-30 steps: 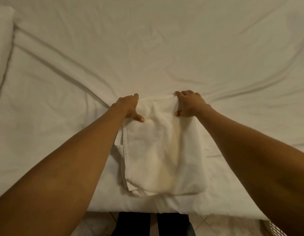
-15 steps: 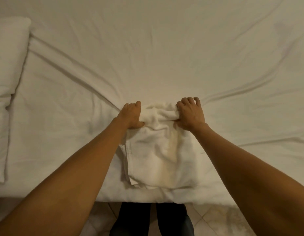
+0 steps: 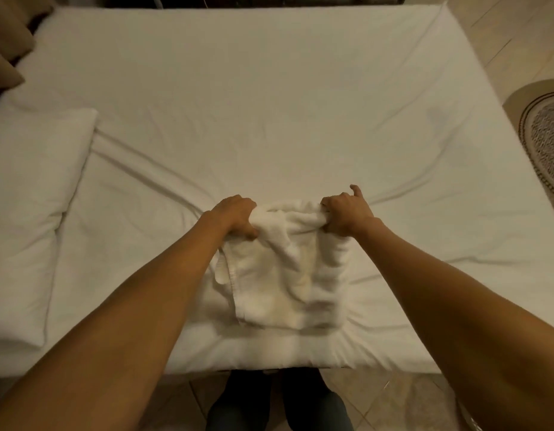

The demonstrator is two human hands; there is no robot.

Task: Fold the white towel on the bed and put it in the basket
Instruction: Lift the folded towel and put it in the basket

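Since a second ago both hands have bunched the far edge of the white towel [image 3: 288,275] into their grips, where before it lay flat under them, and the view now takes in the whole bed [image 3: 269,104]. Left hand [image 3: 235,217] and right hand [image 3: 344,214] each grip a far corner, fingers [image 3: 327,202] curled round the gathered cloth with one right finger sticking up, while the folded towel lies on the bed near its front edge. At the left lies a white pillow [image 3: 30,213], and a round rug [image 3: 546,135] shows on the floor at the right.
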